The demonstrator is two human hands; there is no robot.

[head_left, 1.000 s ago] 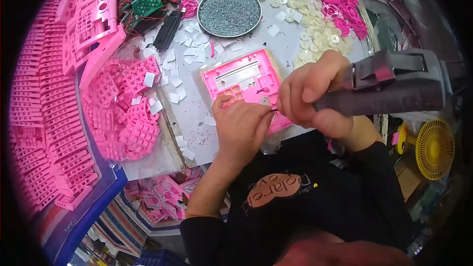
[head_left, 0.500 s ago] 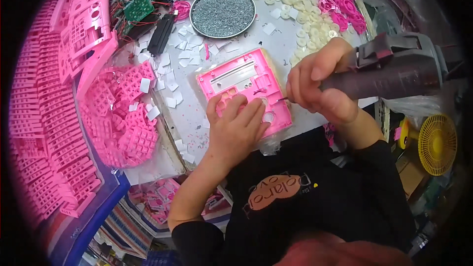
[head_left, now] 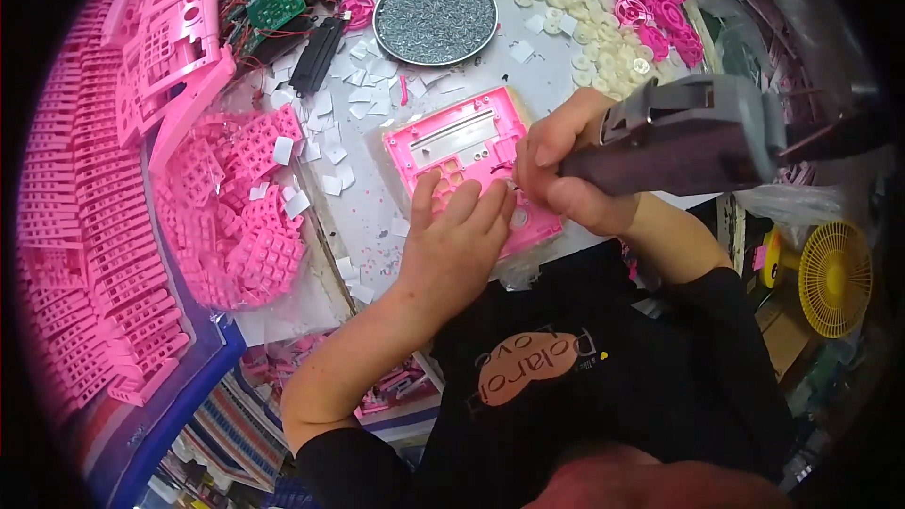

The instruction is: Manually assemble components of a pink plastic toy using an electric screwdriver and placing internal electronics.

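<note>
A pink plastic casing (head_left: 539, 222) with a metal strip (head_left: 457, 139) set in its far part lies on a pale, plastic-wrapped pad (head_left: 518, 270). My left hand (head_left: 451, 250) rests on the casing's near left part, fingers stretched and a little apart. My right hand (head_left: 573, 165) is wrapped round the front of a dark electric screwdriver (head_left: 674, 146), which lies almost level, its nose toward the casing. The tool's tip is close to my left fingertips; my right fingers hide where it meets the casing.
A round tray of small screws (head_left: 436, 19) stands beyond the casing, pale plastic discs (head_left: 603, 47) and pink rings (head_left: 650, 0) to its right. Paper squares (head_left: 330, 146) and a bag of pink button grids (head_left: 236, 217) lie left. Stacked pink casings (head_left: 123, 273) fill the far left; a yellow fan (head_left: 835, 278) is right.
My right hand has brought the screwdriver leftward over the casing, its tip now by my left fingertips. My left hand stays on the casing, while its forearm has swung slightly outward.
</note>
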